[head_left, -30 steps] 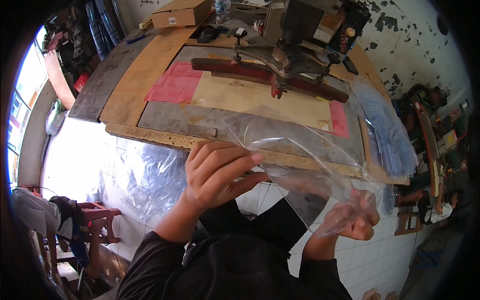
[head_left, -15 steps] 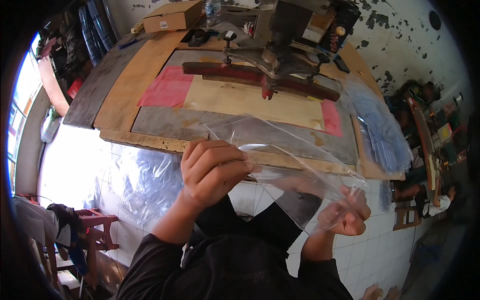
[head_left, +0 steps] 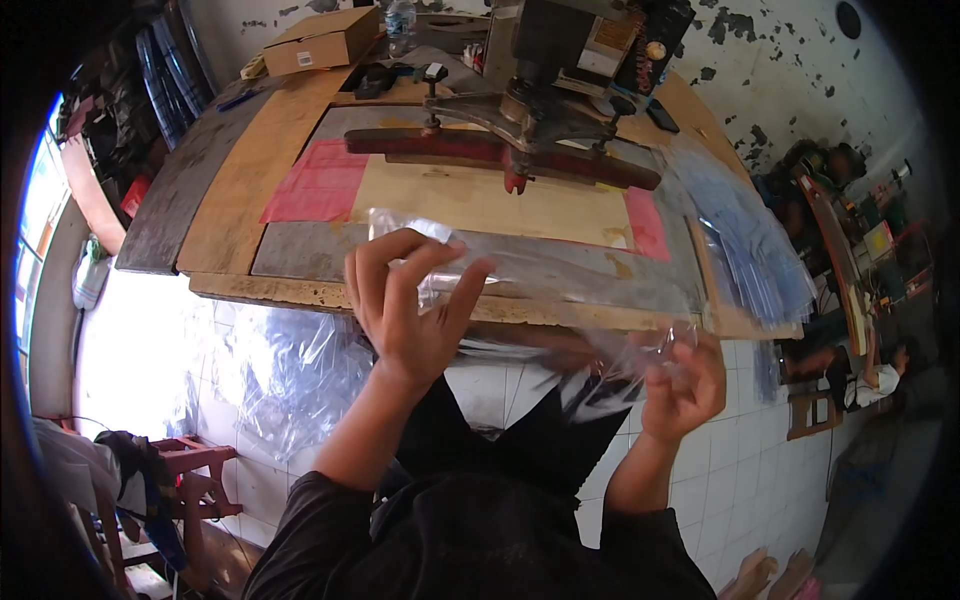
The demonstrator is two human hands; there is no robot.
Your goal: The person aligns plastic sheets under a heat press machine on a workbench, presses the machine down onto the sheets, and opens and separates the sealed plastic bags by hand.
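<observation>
A clear plastic sheet [head_left: 560, 280], partly blurred, stretches between my hands in front of the table's near edge. My right hand [head_left: 688, 385] pinches its right end, where the plastic is bunched up. At the sheet's other end is my left hand [head_left: 405, 295], its thumb and fingers apart; whether the fingertips touch the plastic I cannot tell. Beyond the sheet stands a press with a red and dark metal bar [head_left: 500, 160], raised over a cream panel [head_left: 430, 195] with pink tape at both ends.
Stacked clear plastic pieces [head_left: 750, 235] lie on the table's right side. A heap of clear plastic [head_left: 295, 375] is on the floor at left, near a red stool [head_left: 200, 470]. A cardboard box [head_left: 320, 42] and a bottle [head_left: 400, 25] stand at the back.
My left fingers have spread from their pinch on the sheet. The sheet has swung up and flatter toward the table. My right hand has risen slightly, still holding its end.
</observation>
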